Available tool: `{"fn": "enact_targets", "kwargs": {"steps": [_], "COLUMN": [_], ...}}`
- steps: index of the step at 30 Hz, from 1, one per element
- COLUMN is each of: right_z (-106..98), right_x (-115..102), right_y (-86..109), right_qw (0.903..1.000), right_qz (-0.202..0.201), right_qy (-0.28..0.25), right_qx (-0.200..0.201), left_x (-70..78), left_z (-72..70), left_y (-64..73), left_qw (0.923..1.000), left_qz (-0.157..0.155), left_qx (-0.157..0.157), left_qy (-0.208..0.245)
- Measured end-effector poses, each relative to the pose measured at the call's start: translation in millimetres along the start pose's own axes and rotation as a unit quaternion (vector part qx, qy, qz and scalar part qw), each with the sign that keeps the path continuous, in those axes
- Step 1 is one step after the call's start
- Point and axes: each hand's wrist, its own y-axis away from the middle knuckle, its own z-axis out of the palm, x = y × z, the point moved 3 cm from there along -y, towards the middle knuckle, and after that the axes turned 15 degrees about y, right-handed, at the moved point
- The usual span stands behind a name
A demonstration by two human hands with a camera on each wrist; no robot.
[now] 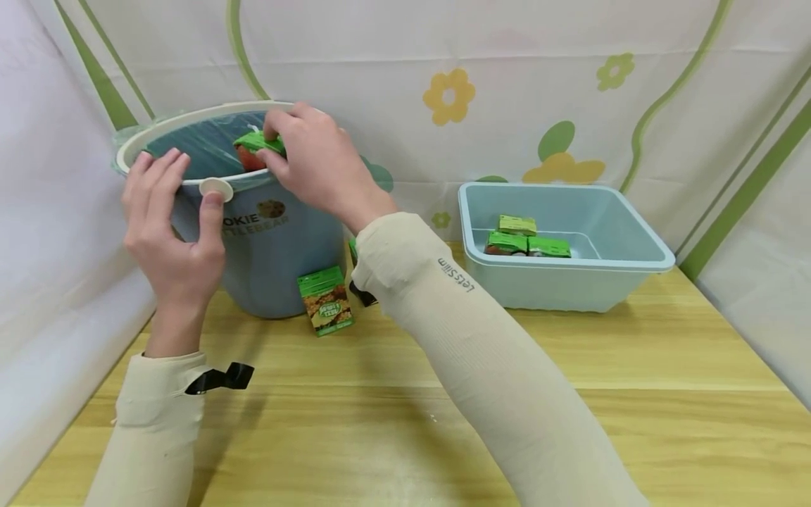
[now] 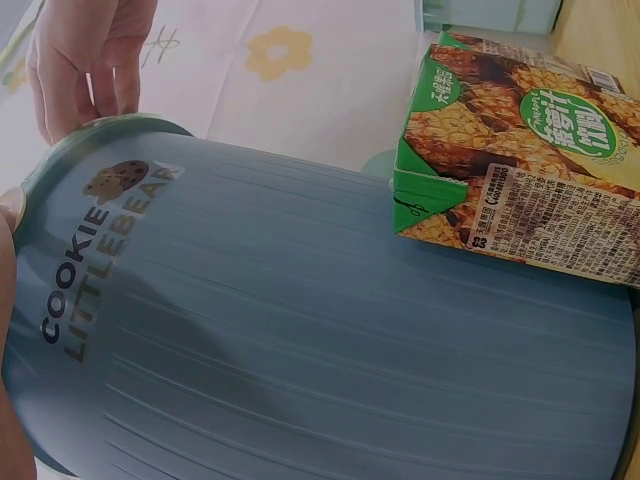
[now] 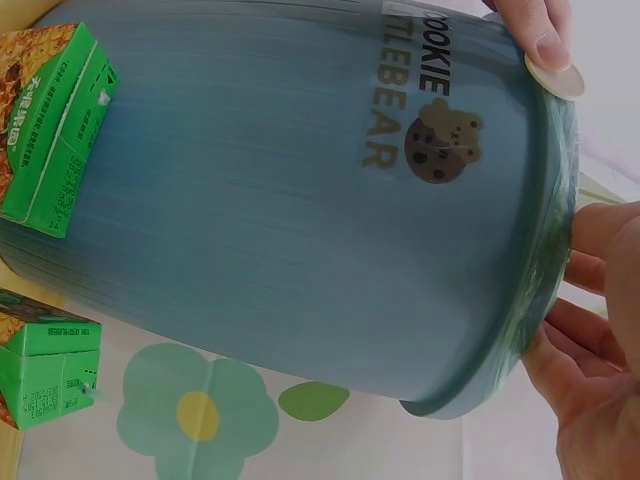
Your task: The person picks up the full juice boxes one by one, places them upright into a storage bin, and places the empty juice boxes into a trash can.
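A blue trash bin (image 1: 272, 264) with a cream rim and a clear green liner stands at the left in the head view. My left hand (image 1: 174, 236) grips its near rim, fingers over the edge and thumb at a round cream tab (image 1: 216, 189). Over the bin's opening, my right hand (image 1: 323, 162) pinches a juice box (image 1: 250, 153) with a green top and red side; its lower part is hidden behind the rim. Against the bin's base leans a pineapple juice box (image 1: 326, 303). Another green-topped juice box (image 3: 55, 370) stands beside it, mostly hidden by my right sleeve in the head view.
A light blue plastic basin (image 1: 564, 285) sits on the wooden table (image 1: 405, 451) at the right, with 3 green-topped boxes (image 1: 550, 247) inside. Flower-printed white cloth (image 1: 380, 42) hangs behind the bin and the basin. A black strap (image 1: 222, 379) sticks out from my left sleeve.
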Motion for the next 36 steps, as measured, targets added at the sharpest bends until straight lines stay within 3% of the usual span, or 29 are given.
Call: {"fn": "enact_targets", "kwargs": {"steps": [16, 27, 30, 32, 36], "right_z": [2, 9, 10, 11, 18], "right_x": [3, 14, 21, 26, 41], "right_y": [2.6, 7.4, 12.0, 16.9, 32.1], "right_qw": [0.9996, 0.9896, 0.983, 0.975, 0.9469], "right_qz": [-0.004, 0.004, 0.007, 0.006, 0.018], "right_qy": [-0.025, -0.138, -0.178, -0.209, -0.275], "right_qx": [0.014, 0.041, 0.046, 0.075, 0.165], "left_x": [3.2, 1.4, -0.7, -1.3, -1.0], "left_z": [-0.8, 0.0, -0.1, 0.0, 0.8], "left_y": [-0.3, 1.3, 1.5, 1.3, 0.8], "left_qw": [1.0, 1.0, 1.0, 1.0, 1.0], "left_qz": [0.003, -0.002, -0.003, -0.002, -0.001], "left_qx": [0.001, -0.004, -0.005, -0.004, 0.0], "left_qy": [-0.001, -0.006, -0.007, -0.006, -0.003]}}
